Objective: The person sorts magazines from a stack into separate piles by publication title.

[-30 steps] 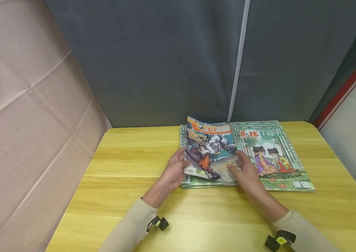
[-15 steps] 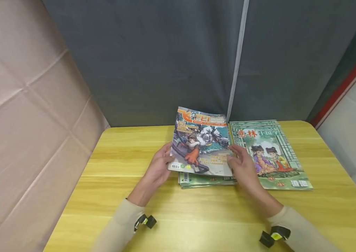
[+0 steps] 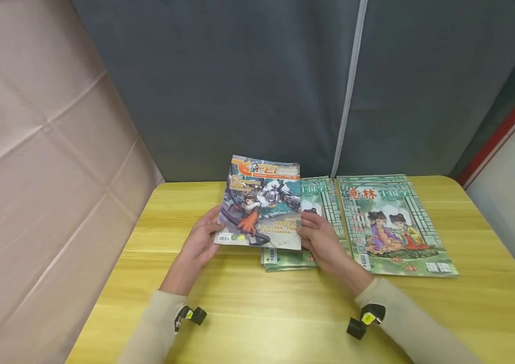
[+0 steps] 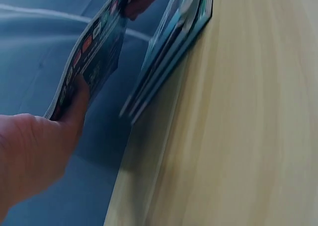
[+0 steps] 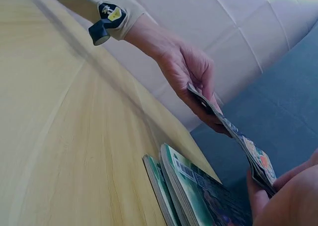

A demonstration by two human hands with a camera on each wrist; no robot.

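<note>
A magazine (image 3: 262, 202) with an orange title and a figure in an orange garment is lifted above the table, its cover facing up. At its left edge my left hand (image 3: 200, 237) grips it, thumb on the cover and fingers beneath. My right hand (image 3: 326, 240) pinches the opposite edge. In the left wrist view the underside of the magazine (image 4: 94, 52) shows, with left fingers against it. Below and to the right lies a pile of green magazines (image 3: 291, 259), partly hidden by the held one and my right hand.
A second pile of green magazines (image 3: 398, 227), two drawn children on its cover, lies on the right of the wooden table (image 3: 257, 313). A dark curtain (image 3: 239, 91) hangs behind the table. Pale panelled fabric (image 3: 48, 202) stands on the left.
Both hands have lifted the orange-titled magazine off the middle pile and carried it to the left. More of the green cover beneath now shows.
</note>
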